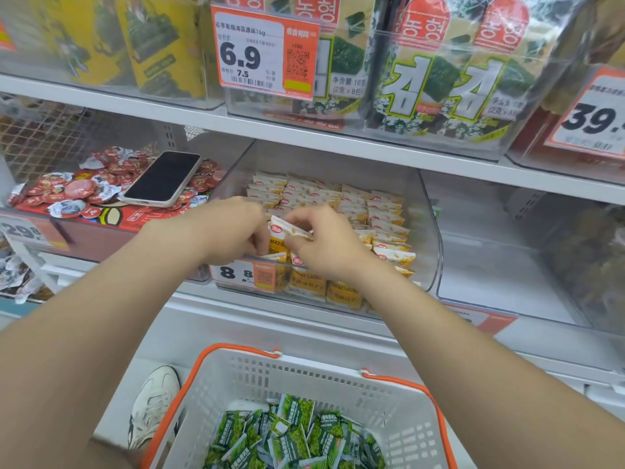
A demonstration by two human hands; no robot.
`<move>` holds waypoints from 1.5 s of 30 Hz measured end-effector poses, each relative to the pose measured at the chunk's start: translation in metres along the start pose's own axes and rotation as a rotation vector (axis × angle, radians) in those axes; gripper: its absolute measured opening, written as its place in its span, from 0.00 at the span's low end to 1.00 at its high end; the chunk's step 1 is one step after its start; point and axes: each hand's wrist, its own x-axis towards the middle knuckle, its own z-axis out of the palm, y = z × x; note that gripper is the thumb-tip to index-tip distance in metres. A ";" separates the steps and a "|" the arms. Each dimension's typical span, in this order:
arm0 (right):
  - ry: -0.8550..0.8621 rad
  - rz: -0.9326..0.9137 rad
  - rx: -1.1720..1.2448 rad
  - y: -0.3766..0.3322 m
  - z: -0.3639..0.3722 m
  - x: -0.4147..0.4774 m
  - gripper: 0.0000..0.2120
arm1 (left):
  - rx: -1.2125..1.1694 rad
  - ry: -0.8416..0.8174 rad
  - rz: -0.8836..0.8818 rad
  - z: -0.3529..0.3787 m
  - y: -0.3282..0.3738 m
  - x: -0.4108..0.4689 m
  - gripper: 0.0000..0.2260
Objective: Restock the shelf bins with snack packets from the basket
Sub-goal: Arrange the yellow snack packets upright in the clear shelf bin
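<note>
Reaching over the near rim of the clear bin (pixel 429 231) on the middle shelf. Pinching the white top of a yellow packet (pixel 278 236) with the right grip (pixel 321 245), curling the left grip (pixel 233 228) round its left side, both clamped on it. Held upright at the near end of the packet rows (pixel 338 198). Down near, in the white basket (pixel 236 377), a heap of green packets (pixel 294 434). Far left, a phone (pixel 162 179) lying on red packets (pixel 84 191).

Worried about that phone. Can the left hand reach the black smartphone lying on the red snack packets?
Probably yes: the black smartphone lies uncovered near the left hand, nothing between them.
</note>
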 end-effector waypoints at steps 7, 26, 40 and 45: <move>-0.073 -0.090 -0.070 -0.012 0.006 0.016 0.09 | -0.185 -0.084 -0.032 -0.011 0.007 -0.018 0.17; -0.265 -0.067 -0.409 -0.030 0.001 0.045 0.14 | -0.301 0.009 0.037 -0.001 -0.011 -0.026 0.10; -0.221 -0.048 -0.405 -0.033 0.016 0.048 0.11 | -0.224 -0.202 -0.189 -0.001 -0.011 -0.034 0.11; -0.187 -0.027 -0.327 -0.028 0.009 0.041 0.13 | -0.263 -0.129 -0.208 -0.006 -0.008 -0.033 0.12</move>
